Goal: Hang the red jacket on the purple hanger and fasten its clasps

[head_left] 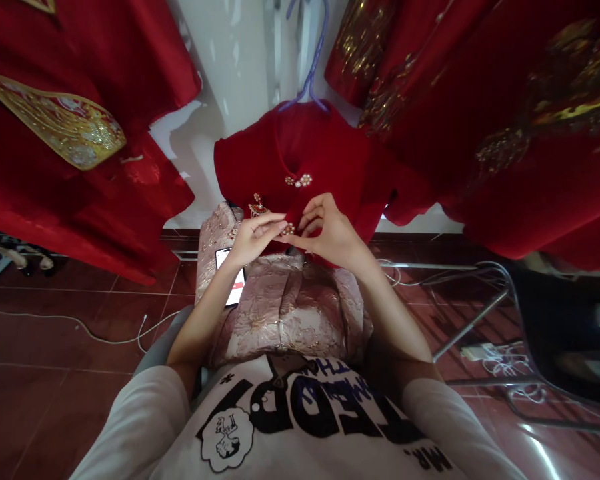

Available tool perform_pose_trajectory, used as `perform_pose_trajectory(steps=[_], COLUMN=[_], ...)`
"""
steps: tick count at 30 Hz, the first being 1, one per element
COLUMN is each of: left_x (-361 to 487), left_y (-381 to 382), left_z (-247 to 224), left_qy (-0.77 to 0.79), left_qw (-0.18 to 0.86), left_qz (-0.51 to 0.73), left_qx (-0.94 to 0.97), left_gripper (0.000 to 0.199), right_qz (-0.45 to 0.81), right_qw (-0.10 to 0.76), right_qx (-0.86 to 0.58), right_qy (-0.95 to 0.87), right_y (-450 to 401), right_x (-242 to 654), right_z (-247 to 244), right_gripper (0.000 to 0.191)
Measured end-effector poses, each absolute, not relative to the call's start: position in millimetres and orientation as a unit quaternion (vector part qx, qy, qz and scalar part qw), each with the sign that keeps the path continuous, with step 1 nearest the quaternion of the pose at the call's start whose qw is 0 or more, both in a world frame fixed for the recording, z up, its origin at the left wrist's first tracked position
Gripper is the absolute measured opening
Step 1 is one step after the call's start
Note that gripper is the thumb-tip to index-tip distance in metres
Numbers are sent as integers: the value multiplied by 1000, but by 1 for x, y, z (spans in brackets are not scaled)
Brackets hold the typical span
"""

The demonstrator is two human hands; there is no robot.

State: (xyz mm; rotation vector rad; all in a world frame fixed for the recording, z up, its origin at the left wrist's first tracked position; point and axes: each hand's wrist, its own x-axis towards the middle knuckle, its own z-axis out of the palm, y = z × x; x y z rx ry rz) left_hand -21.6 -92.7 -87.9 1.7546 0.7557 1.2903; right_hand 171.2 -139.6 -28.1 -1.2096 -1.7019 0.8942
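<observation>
A red garment (330,153) hangs in front of me on a purple hanger (307,83). A beaded clasp (299,181) lies across its neckline, and a red and gold ornament (257,205) sits at its left. My left hand (259,235) is closed, its fingertips pinching the edge of a lower beaded clasp (288,229). From the right, my right hand (327,230) has its fingers curled over the red fabric, with the thumb reaching under the same clasp. Whether the right fingers grip fabric is hard to make out.
Pink brocade fabric (300,307) covers my lap, with a lit phone (231,280) at its left. Red garments (80,133) hang on both sides. A black chair (560,327) and white cables (505,360) are at the right.
</observation>
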Motion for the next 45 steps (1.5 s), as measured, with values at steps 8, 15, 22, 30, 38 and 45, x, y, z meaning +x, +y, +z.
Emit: perform_pose_trajectory(steps=[8,15,22,30,38,45], left_x=[-25,-34,-39,-33,-39,-52], left_y=[-100,-70,-29,-34,-37,-22], left_z=[-80,-106,-134,-127,-121,-116], left_qy=[322,364,449,460,487,446], left_qw=[454,398,329,362,274,261], left_qz=[485,546,553,587,592,547], left_qx=[674,640,620,559,582,658], left_gripper=[50,18,34,26,17,9], right_qz=[399,362,281,222,148,184], right_qw=[400,460,495,479,452,474], right_qx=[-455,-437,-437,-473,-510,-497], right_qy=[-689,-683,-697,-705,-717,-704], right_y=[-139,-116,-83,-53,-52,-44], right_x=[170,165,142,122,111,111], right_z=[-31,-52,-82,-93,-94,-94], right_gripper=[55,25,9,18,19,19])
